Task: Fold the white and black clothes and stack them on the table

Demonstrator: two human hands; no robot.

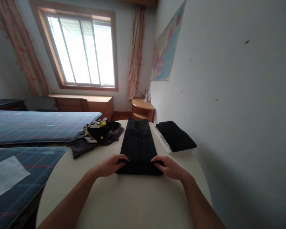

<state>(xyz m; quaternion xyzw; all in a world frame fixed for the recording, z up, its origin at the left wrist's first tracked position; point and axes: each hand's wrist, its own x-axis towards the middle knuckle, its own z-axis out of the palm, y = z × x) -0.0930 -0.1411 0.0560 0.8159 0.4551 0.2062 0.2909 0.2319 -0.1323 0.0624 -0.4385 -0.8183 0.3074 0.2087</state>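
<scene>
A black garment (138, 140) lies in a long, narrow strip on the round cream table (133, 203), with a seam or crease running down its middle. Its near end is doubled over into a thick flat band. My left hand (109, 166) pinches the left side of that fold between thumb and fingers. On the right side of the same fold, my right hand (170, 167) grips the cloth in a similar way. Whether the garment is a pair of trousers or a top I cannot tell.
A crumpled heap of dark clothes (102, 133) with yellow patches overhangs the table's left edge. Folded black cloth (175, 135) rests on clear plastic at the right, near the white wall (240, 133). Plaid mattresses (38, 127) stand left, one bearing a paper sheet (7, 176).
</scene>
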